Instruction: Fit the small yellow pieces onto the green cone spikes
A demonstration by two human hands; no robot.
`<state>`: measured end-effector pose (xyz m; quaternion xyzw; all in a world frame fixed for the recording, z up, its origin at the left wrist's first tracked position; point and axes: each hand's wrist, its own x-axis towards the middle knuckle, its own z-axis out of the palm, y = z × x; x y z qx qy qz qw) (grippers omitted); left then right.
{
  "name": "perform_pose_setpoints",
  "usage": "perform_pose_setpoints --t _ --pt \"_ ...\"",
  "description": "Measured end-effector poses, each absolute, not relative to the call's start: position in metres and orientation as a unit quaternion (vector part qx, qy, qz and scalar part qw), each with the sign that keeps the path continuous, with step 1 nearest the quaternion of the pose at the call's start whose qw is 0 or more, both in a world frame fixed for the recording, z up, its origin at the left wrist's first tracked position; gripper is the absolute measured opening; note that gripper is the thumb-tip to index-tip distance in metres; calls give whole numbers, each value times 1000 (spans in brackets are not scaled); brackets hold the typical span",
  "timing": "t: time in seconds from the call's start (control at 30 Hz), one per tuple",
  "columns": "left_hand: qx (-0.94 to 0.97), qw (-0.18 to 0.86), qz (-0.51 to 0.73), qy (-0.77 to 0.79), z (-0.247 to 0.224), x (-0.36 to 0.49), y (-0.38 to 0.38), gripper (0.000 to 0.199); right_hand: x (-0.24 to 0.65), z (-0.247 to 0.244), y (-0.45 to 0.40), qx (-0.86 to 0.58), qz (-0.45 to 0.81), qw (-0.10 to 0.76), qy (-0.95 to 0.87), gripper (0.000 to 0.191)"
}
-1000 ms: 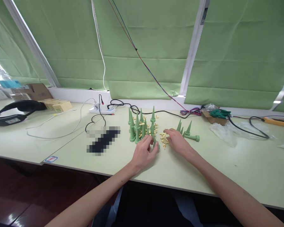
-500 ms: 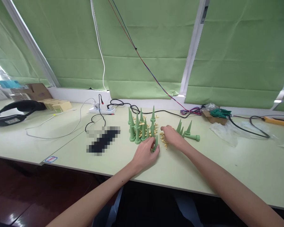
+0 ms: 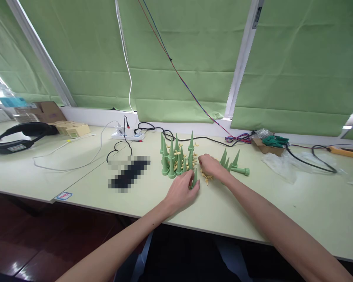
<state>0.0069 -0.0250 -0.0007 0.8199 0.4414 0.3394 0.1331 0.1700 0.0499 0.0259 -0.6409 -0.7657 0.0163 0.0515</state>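
Observation:
My left hand (image 3: 182, 191) is closed on a pointed green cone (image 3: 195, 178), held upright with its tip above my fingers. My right hand (image 3: 212, 166) has its fingers pinched together over small yellow peg-like pieces (image 3: 206, 178) on the table; whatever is between the fingertips is hidden. Just beyond my left hand stands a cluster of green cones (image 3: 171, 160) on round bases, some with yellow pieces sticking out sideways. Beside my right hand are several more cones (image 3: 235, 158), partly hidden by it, and a green rod with a knobbed end (image 3: 241, 171).
A blurred dark patch (image 3: 130, 174) lies left of the cones. Behind are a white power strip (image 3: 128, 135) and black cables. Clear plastic bags (image 3: 278, 165) and a small cardboard box (image 3: 266, 147) sit at right; a black headset (image 3: 20, 139) lies far left.
The fingers of my right hand have curled in, and more yellow pieces show beneath them. My left hand keeps its hold on the cone. The view has shifted slightly.

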Motion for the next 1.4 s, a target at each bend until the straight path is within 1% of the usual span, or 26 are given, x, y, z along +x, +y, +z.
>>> perform_pose_setpoints --t 0.17,0.23,0.27,0.4,0.5,0.6,0.73,0.83,0.93,1.1,1.23,1.4 --pt "818 138 344 440 -2 7 -24 27 169 30 44 -636 -3 100 -765 20" --pt "815 144 346 442 -3 6 -23 26 167 31 37 -626 -12 135 -768 19" --pt "813 149 348 442 -3 6 -22 26 167 31 32 -615 -14 160 -772 19" --pt "807 177 351 441 -3 5 -19 29 169 23 4 -517 22 319 -794 15" --pt "797 191 362 443 -2 5 -19 32 176 10 -19 -472 69 396 -785 14" --pt "784 202 381 447 0 4 -19 34 185 0 -35 -434 106 447 -775 15" --pt "772 216 400 444 0 5 -18 34 187 -3 -40 -415 147 471 -764 20" --pt "762 229 410 445 -2 5 -15 33 181 -1 -37 -406 190 500 -741 19" --pt "753 247 425 438 -3 6 -12 30 176 1 -35 -412 193 520 -723 17" --pt "744 274 442 419 -4 6 -12 30 178 1 -35 -440 174 530 -704 18" --pt "746 287 446 401 -1 6 -15 29 178 1 -36 -432 203 547 -688 17" --pt "742 301 445 400 2 5 -17 31 175 4 -38 -426 228 532 -695 18"
